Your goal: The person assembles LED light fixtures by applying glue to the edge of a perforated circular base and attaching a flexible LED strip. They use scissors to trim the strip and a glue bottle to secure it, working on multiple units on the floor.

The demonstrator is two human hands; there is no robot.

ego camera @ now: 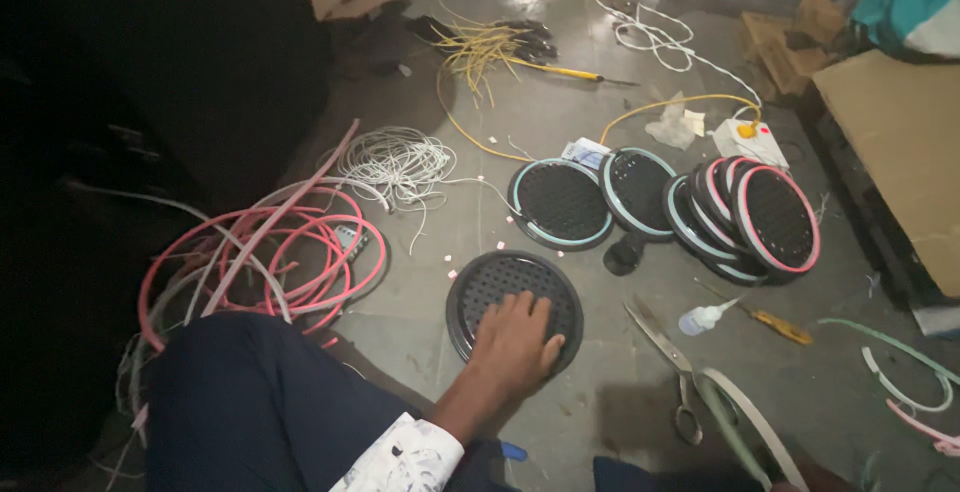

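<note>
Hand (515, 340): one in view, the left by the look of the arm, palm down, fingers spread flat on the black round grille disc (514, 304). Not gripping, just pressing on its near half. No other hand in frame.

Disc lies flat on the floor (560, 112), perforated face up, right in front of the knee (250, 402). It's circular, so no real long axis; face points straight up.

Around it:
- scissors (668, 362) just right of the disc, blades pointing up-left toward its rim, not touching
- small white glue bottle (705, 317) and yellow-handled tool (775, 324) further right
- two flat discs with pale blue rims (590, 197) beyond it, then a leaning stack of pink- and blue-rimmed discs (750, 217)
- coil of pink strip (290, 252) to the left, white wire bundle (395, 164) behind that
- loose pale strip (750, 422) at lower right, near the scissor handles

Small white bits scattered on the floor by the disc's far edge. Nothing lies on top of the disc but the hand.
</note>
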